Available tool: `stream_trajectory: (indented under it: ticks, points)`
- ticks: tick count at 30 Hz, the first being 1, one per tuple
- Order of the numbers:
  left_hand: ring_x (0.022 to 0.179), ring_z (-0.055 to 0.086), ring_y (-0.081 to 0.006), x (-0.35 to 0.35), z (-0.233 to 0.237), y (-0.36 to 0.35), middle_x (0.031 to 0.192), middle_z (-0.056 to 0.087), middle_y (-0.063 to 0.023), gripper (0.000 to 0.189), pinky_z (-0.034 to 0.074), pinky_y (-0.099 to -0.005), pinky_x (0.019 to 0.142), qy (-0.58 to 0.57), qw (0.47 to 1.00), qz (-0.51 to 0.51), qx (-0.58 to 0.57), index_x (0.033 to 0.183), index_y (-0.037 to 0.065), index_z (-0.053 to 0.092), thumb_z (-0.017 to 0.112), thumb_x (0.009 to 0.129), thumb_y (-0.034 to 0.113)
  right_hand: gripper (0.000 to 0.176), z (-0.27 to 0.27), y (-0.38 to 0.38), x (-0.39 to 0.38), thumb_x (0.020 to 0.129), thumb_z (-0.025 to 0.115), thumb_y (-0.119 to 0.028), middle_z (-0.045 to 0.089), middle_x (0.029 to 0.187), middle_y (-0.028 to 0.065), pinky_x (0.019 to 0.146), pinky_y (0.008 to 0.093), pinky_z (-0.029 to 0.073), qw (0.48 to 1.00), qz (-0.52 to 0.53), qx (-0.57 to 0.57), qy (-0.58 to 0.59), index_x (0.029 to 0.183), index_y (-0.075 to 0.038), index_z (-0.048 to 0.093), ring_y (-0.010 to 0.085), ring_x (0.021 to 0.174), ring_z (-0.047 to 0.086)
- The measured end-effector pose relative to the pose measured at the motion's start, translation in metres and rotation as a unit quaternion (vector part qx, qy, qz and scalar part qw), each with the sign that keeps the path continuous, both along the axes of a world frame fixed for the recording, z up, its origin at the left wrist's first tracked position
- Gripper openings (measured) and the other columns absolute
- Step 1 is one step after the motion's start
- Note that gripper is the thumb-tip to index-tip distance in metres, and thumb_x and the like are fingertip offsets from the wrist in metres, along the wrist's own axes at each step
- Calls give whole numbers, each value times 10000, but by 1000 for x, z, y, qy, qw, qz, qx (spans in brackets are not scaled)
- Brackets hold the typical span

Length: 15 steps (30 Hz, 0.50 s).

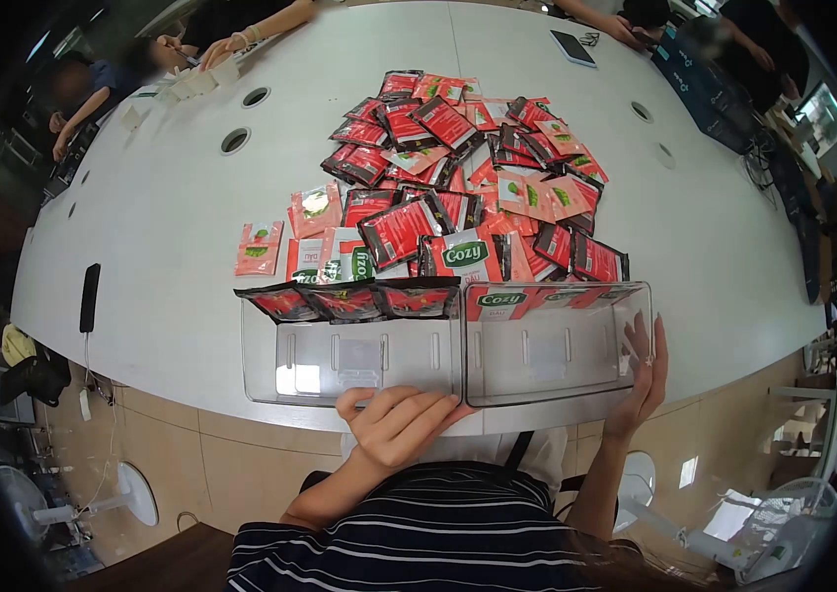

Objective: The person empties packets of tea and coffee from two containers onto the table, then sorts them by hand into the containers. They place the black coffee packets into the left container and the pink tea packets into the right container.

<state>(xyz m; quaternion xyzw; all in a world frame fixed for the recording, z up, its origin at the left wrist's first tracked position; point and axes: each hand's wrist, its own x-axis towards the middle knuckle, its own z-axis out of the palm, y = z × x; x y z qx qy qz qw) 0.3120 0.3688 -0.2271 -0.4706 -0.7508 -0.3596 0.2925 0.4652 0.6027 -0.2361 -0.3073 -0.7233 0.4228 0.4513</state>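
Note:
Two clear plastic bins stand side by side at the table's front edge. In the left bin, a row of black-and-red packets leans along the back wall. Along the back of the right bin shows a row of red Cozy packets. My left hand is closed at the left bin's front rim, thumb on the rim and fingertips near where the bins meet. My right hand lies against the right bin's outer right side, fingers stretched out.
Behind the bins spreads a large pile of red, black and pink packets. A black strip with a cable lies at left, a phone at the back right. Other people's hands work at far left beside pale containers.

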Motion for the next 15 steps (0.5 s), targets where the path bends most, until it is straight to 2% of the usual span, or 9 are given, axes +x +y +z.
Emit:
stream_trajectory:
  ticks: [9,10,12,15]
  points:
    - [675,592,-68,16,3,17,782,648,96,317,263,-266,755,12,1000,-23,-14,907,182,724,871,633,246,509,7,17,7,979,226,-167,554,1303,259,999,412,430,998,-21,-54,25,1447,2,333,349,1165,575]
    - [650,567,-29,16,2,20,752,650,120,205,249,-265,742,19,1000,-13,-10,885,187,716,804,719,269,499,7,21,11,985,233,-178,566,1289,251,998,406,429,999,-13,-31,13,1436,3,350,336,1157,580]
    - [662,571,-31,18,3,22,756,650,120,213,249,-266,749,16,1000,-8,-13,889,187,719,810,717,273,483,8,33,16,998,247,-199,589,1262,235,997,392,427,1000,-2,17,-11,1414,4,386,311,1142,591]
    - [692,582,-38,17,1,22,774,651,113,233,248,-269,773,11,1000,-10,-13,894,187,724,825,703,274,408,43,50,7,1004,358,-202,631,1210,184,989,362,425,996,-38,54,-67,1319,12,503,254,1115,605]
